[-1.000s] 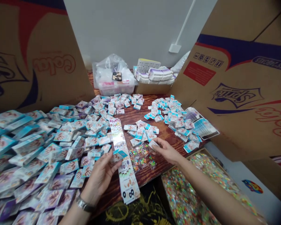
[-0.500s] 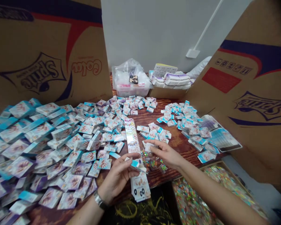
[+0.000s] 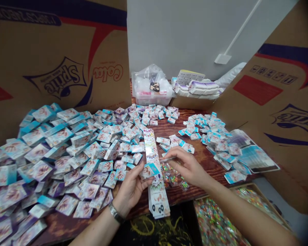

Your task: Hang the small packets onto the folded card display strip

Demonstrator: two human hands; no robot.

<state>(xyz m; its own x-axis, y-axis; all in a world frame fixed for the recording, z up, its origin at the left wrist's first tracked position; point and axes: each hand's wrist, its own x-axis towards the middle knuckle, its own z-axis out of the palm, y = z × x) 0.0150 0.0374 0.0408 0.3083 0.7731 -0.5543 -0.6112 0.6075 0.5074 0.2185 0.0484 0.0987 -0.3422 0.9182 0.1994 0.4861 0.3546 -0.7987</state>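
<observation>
My left hand grips a small white-and-blue box printed with a hand picture, over a long stack of printed strips. My right hand is just right of the strips, with thumb and fingers pinched together. A thin pale edge shows at its fingertips, too little to name. Below and beside those fingers lie small clear packets of colourful pieces. A few more small boxes lie beyond the right hand.
A large heap of small boxes covers the left side; another pile lies right. Big cardboard sheets flank the table. At the back stand a plastic tub and an open carton. Below right, a box holds colourful packets.
The box in my left hand has turned so its printed face shows more. My right hand has curled and its white flat piece is now mostly hidden. The whole view has shifted slightly.
</observation>
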